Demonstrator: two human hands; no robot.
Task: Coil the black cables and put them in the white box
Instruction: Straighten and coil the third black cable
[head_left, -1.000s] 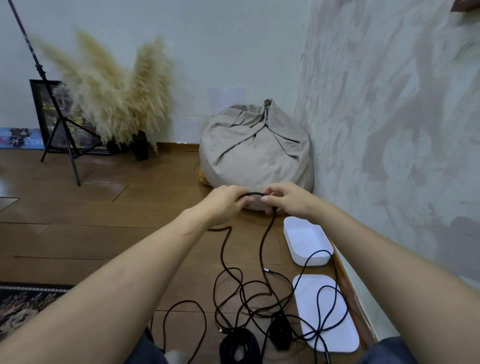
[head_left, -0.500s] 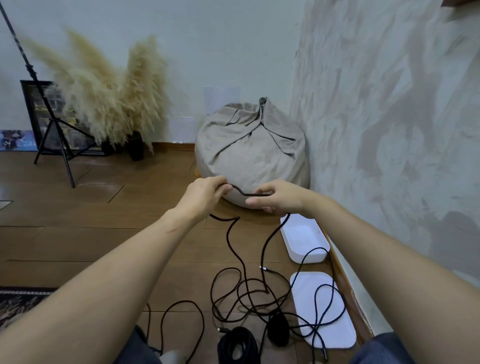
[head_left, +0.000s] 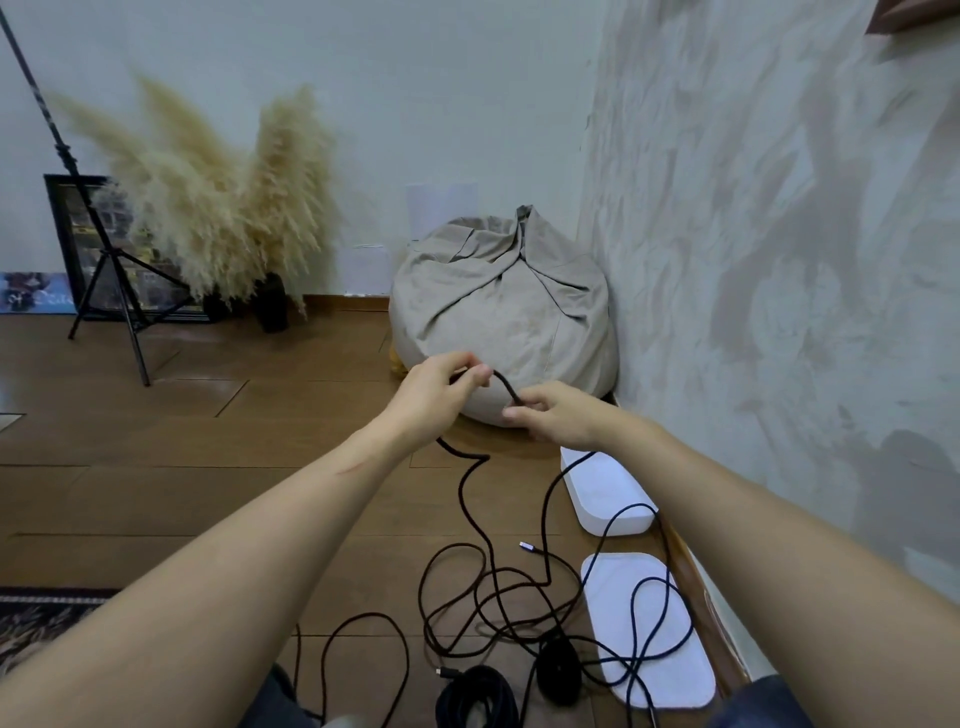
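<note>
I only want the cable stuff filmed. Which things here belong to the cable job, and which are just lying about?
Job: black cable gripped by left hand and right hand; tangled cables; coiled bundle; white box; white lid.
Lying about: beanbag; tripod; dried grass; picture frame; rug.

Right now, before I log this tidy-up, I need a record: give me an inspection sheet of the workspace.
Surface: wooden floor, bare planks.
Job's things: white box open, looks empty; lid flat beside it.
Clutter: nothing seen.
Hands: left hand and right hand both pinch one black cable, held up.
Cables: loose tangle on the floor, strands crossing box and lid; coiled bundle and a smaller one nearby.
Surroundings: bean bag, pampas grass, tripod, rug.
</note>
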